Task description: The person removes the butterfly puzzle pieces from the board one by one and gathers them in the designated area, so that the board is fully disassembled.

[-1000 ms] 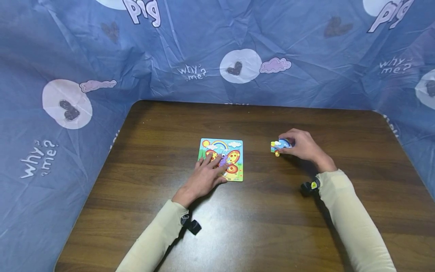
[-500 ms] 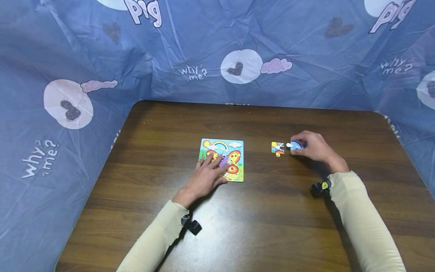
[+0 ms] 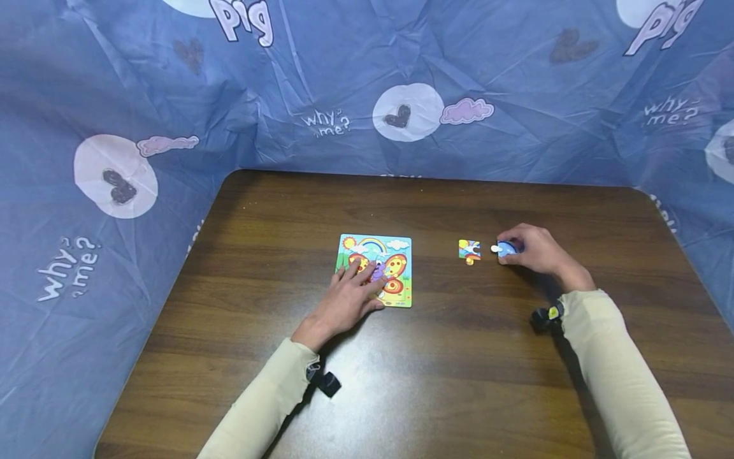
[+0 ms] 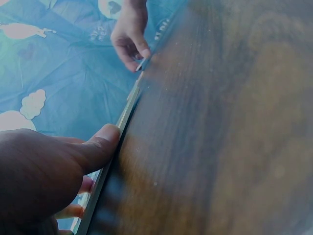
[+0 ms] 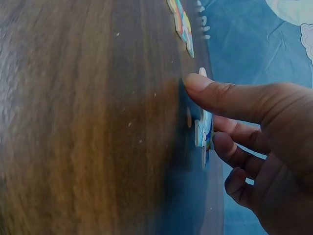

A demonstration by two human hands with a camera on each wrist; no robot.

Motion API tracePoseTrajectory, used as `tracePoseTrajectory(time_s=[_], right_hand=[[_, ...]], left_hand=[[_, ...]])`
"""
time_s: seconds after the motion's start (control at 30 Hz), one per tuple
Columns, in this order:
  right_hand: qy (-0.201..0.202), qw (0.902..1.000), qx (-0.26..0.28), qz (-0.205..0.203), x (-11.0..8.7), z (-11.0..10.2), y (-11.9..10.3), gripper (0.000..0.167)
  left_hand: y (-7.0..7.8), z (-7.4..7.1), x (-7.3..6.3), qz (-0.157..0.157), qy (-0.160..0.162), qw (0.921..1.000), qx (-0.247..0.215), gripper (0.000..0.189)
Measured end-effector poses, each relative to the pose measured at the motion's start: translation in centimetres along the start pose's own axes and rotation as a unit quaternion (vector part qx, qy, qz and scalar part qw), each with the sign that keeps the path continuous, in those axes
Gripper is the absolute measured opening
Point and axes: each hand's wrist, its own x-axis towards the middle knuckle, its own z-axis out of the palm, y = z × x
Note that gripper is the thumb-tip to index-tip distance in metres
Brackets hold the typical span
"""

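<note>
My left hand (image 3: 346,303) rests with spread fingers on a square butterfly puzzle board (image 3: 395,245), covering its lower left part. In the left wrist view the thumb (image 4: 105,139) lies along the edge of the board. To the right, my right hand (image 3: 536,250) pinches a blue jigsaw piece (image 3: 507,248) with a white tab between thumb and fingers, close to the tabletop. Left of it, apart from it, lies a multicoloured jigsaw piece (image 3: 468,248) with a yellow tab. Part of the blue piece is hidden by the fingers; the right wrist view shows its edge (image 5: 205,129).
A brown wooden table (image 3: 436,370) carries everything. Blue printed cloth (image 3: 321,64) hangs behind the table and along its sides. Dark wrist cameras, such as the left one (image 3: 329,384), hang below both cuffs.
The right hand has moved right with the blue piece, drawing it away from the multicoloured piece, which stays in place. The left hand has stayed on the puzzle board.
</note>
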Motion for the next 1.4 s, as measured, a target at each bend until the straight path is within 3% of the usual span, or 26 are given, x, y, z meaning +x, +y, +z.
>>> tracePoseTrajectory(time_s=[0.47, 1.4], right_hand=[[-0.007, 0.9998, 0.018, 0.008, 0.25, 0.54, 0.35, 0.042], [-0.018, 0.9998, 0.001, -0.003, 0.42, 0.02, 0.25, 0.052]], left_hand=[[-0.13, 0.1, -0.09, -0.002, -0.002, 1.0, -0.002, 0.053], [-0.14, 0.06, -0.1, 0.003, -0.004, 1.0, 0.002, 0.053]])
